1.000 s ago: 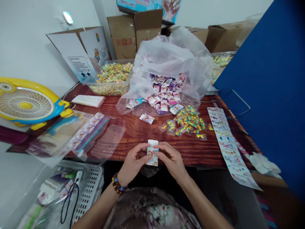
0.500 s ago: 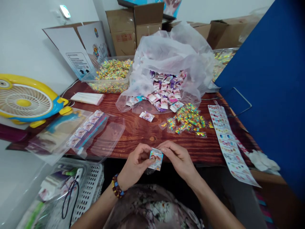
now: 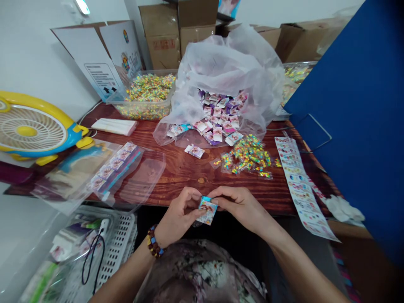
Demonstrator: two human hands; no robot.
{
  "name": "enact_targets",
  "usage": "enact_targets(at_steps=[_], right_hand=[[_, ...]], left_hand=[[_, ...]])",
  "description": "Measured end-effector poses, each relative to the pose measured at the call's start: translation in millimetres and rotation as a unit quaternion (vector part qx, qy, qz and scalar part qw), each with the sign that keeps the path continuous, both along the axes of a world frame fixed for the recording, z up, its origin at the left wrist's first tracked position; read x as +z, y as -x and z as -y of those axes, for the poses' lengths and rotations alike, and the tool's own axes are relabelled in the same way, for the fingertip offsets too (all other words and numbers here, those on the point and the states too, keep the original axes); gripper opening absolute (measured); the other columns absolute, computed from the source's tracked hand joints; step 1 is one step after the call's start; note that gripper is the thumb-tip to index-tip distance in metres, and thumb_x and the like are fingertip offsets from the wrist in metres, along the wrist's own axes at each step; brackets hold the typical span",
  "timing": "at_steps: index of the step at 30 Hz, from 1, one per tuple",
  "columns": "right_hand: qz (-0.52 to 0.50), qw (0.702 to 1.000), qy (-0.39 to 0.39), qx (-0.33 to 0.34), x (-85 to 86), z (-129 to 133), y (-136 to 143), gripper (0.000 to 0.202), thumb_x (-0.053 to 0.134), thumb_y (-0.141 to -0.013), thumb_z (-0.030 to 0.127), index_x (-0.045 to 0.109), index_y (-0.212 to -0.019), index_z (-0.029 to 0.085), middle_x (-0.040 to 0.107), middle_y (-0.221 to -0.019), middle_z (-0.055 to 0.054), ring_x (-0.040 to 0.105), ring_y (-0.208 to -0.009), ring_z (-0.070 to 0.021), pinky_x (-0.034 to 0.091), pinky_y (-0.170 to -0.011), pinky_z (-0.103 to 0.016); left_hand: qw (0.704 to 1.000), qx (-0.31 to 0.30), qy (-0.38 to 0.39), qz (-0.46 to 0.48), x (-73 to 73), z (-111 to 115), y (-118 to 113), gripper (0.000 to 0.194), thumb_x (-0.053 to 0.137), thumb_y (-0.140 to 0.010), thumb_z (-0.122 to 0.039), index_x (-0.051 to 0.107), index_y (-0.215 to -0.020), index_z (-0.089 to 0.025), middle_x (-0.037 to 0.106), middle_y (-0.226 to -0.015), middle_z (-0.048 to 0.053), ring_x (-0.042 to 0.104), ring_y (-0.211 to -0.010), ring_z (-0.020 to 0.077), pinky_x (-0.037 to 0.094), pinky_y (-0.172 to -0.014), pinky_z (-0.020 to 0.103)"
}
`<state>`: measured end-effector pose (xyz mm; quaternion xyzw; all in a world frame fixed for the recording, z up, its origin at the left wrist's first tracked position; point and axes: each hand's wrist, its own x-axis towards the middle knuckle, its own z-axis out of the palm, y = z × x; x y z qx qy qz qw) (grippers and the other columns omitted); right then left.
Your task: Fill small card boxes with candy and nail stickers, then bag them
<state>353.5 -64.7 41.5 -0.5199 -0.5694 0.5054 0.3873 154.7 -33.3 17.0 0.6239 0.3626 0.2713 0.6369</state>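
Observation:
A small printed cardboard box point(image 3: 207, 211) with a blue top flap is held in front of the table's near edge. My left hand point(image 3: 180, 215) pinches it by its left side, thumb on the front. At its top right corner, the thumb and fingers of my right hand point(image 3: 237, 207) pinch the flap. Beyond my hands lies a single white and purple box point(image 3: 195, 151). A heap of small clear packets with colourful bits point(image 3: 249, 153) is to its right. Many similar boxes point(image 3: 217, 115) spill from a translucent plastic bag point(image 3: 229, 63).
A clear tub point(image 3: 142, 108) of colourful packets stands at the back left. On the left are a yellow and blue fan point(image 3: 38, 130) and a zip bag with boxes point(image 3: 115, 164). A sticker strip point(image 3: 303, 189) hangs over the right edge near a blue panel point(image 3: 350, 126).
My right fingers have moved over the top of the box, and its flap now shows blue. The box has tilted slightly. The view has shifted a little.

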Motion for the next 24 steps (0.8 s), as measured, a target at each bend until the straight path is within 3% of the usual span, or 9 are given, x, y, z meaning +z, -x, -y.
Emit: enact_targets(at_steps=[6, 9, 14, 20, 24], right_hand=[[0.046, 0.996, -0.071, 0.013, 0.3, 2.1, 1.6, 0.020, 0.056, -0.086, 0.022, 0.076, -0.092, 0.023, 0.075, -0.094, -0.002, 0.069, -0.087, -0.0171, 0.053, -0.079, -0.027], [0.056, 0.994, -0.096, -0.021, -7.2, 6.8, 4.2, 0.023, 0.056, -0.087, 0.022, 0.075, -0.099, 0.024, 0.074, -0.105, -0.004, 0.069, -0.097, -0.0196, 0.052, -0.087, -0.031], [0.055, 0.989, -0.102, -0.095, -19.4, 13.4, 6.7, 0.020, 0.060, -0.086, 0.026, 0.074, -0.100, 0.025, 0.076, -0.097, -0.003, 0.071, -0.087, -0.0202, 0.055, -0.080, -0.031], [0.032, 0.986, -0.152, -0.066, -20.8, 12.4, -1.5, 0.016, 0.061, -0.087, 0.028, 0.076, -0.092, 0.025, 0.075, -0.093, -0.004, 0.070, -0.088, -0.0203, 0.055, -0.079, -0.031], [-0.002, 0.990, -0.131, -0.050, -26.0, 12.6, -4.3, 0.015, 0.062, -0.087, 0.029, 0.076, -0.087, 0.024, 0.073, -0.090, -0.005, 0.069, -0.082, -0.0181, 0.055, -0.070, -0.027]], left_hand=[[1.000, 0.021, -0.004, 0.015, -2.3, 0.2, -2.9, 0.026, 0.066, -0.084, -0.026, 0.052, -0.106, -0.022, 0.063, -0.094, -0.001, 0.063, -0.082, 0.0118, 0.049, -0.074, 0.023], [0.999, 0.024, 0.003, 0.031, -2.4, 1.5, -6.6, 0.026, 0.065, -0.084, -0.027, 0.056, -0.109, -0.021, 0.065, -0.094, 0.000, 0.063, -0.082, 0.0121, 0.050, -0.076, 0.023], [0.997, 0.039, 0.047, 0.035, -3.0, 2.4, -10.7, 0.031, 0.068, -0.081, -0.028, 0.059, -0.109, -0.020, 0.067, -0.093, 0.001, 0.063, -0.081, 0.0134, 0.051, -0.075, 0.025], [0.996, 0.023, 0.072, 0.041, -0.9, -1.0, -12.6, 0.029, 0.070, -0.077, -0.032, 0.063, -0.102, -0.018, 0.067, -0.090, 0.002, 0.063, -0.079, 0.0144, 0.051, -0.074, 0.026], [0.998, -0.011, 0.062, 0.025, -0.7, -3.1, -17.2, 0.023, 0.068, -0.079, -0.031, 0.062, -0.097, -0.017, 0.066, -0.083, 0.001, 0.062, -0.074, 0.0131, 0.050, -0.070, 0.024]])
